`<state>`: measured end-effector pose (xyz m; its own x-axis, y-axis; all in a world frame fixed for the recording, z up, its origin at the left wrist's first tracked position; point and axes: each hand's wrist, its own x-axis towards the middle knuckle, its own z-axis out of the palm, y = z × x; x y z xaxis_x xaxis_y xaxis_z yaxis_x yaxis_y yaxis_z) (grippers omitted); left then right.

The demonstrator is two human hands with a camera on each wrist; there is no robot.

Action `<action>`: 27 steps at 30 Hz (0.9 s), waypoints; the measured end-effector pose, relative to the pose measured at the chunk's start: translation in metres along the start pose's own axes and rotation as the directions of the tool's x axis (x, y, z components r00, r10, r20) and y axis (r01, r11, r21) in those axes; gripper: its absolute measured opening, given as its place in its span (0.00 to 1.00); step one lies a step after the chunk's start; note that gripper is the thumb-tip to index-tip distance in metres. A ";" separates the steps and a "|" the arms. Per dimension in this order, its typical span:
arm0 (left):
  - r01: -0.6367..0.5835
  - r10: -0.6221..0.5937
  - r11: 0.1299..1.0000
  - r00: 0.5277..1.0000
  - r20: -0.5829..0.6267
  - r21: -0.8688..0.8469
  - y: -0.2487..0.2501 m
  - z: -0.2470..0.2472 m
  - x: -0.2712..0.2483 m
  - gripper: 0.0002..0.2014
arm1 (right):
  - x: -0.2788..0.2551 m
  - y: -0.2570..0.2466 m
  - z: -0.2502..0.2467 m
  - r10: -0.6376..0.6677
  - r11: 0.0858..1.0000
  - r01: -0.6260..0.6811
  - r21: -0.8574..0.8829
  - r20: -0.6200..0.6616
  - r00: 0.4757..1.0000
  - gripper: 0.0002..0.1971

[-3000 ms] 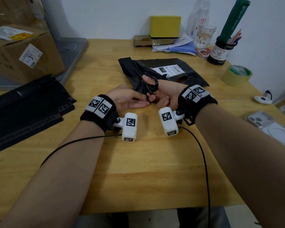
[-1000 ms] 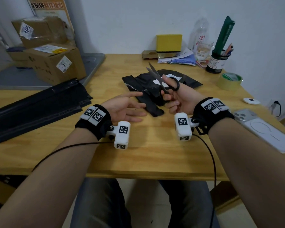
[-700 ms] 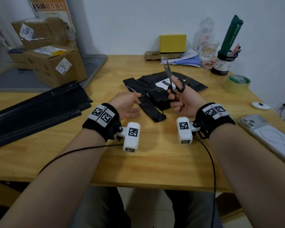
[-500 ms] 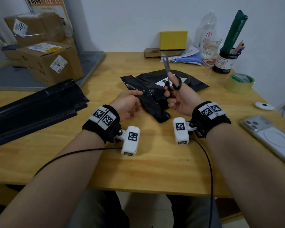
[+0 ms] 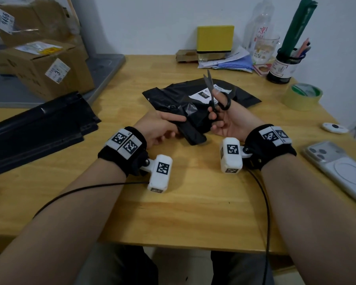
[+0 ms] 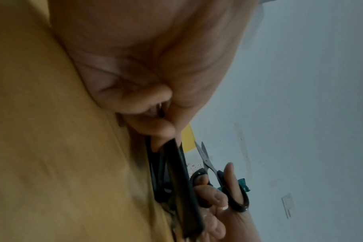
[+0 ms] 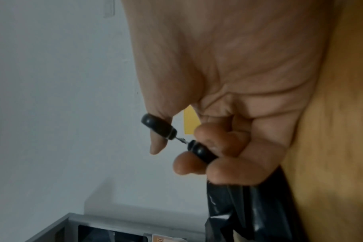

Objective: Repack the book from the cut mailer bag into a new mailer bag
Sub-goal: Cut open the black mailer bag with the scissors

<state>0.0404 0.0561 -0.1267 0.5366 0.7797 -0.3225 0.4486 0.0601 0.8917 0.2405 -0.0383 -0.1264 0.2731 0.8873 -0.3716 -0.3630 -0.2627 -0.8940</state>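
Note:
The cut black mailer bag with a white label lies crumpled at the table's middle. No book shows; whatever the bag holds is hidden. My left hand pinches a narrow black flap of the bag at its near end; in the left wrist view the flap runs out from between thumb and fingers. My right hand holds black-handled scissors upright just right of the flap, blades nearly closed, thumb through one loop. New black mailer bags lie stacked at the left.
Cardboard boxes stand at the back left. Along the back wall are a yellow box, papers, a bottle, a glass and a pen pot. A tape roll, a small white device and a phone lie at the right.
The scissors have left the bag and swung from pointing left to upright. My left hand, open a second ago, now pinches the bag's near flap.

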 end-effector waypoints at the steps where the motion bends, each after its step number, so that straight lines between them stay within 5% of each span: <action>1: 0.002 -0.003 1.000 1.000 -0.029 -0.013 -0.001 0.000 0.000 0.18 | 0.000 0.000 0.000 0.001 1.000 -0.001 0.005 0.006 1.000 0.25; 4: 0.011 -0.019 0.996 0.995 -0.095 -0.085 -0.001 0.001 0.000 0.11 | 0.000 0.001 0.000 0.003 1.000 -0.002 -0.013 0.023 1.000 0.25; 8: 0.023 -0.060 0.978 0.983 -0.175 -0.205 -0.003 0.001 0.000 0.20 | -0.001 0.002 0.001 0.001 1.000 0.000 -0.028 0.034 0.999 0.25; 14: 0.009 -0.094 0.949 0.963 -0.255 -0.316 -0.004 -0.001 -0.004 0.16 | -0.003 0.001 0.003 0.001 0.999 0.000 -0.033 0.032 0.999 0.25; 19: -0.006 -0.096 0.920 0.966 -0.239 -0.392 -0.003 -0.003 -0.009 0.02 | -0.005 0.001 0.003 -0.002 1.000 0.003 -0.031 0.035 0.999 0.25; 27: 0.053 -0.095 0.933 0.990 -0.101 -0.356 0.002 -0.014 -0.012 0.15 | -0.007 0.001 0.003 0.001 1.000 0.000 -0.023 0.067 0.998 0.25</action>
<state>0.0248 0.0557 -0.1166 0.4168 0.8292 -0.3723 0.1927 0.3197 0.9277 0.2358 -0.0433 -0.1237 0.2119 0.9105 -0.3551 -0.3421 -0.2713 -0.8997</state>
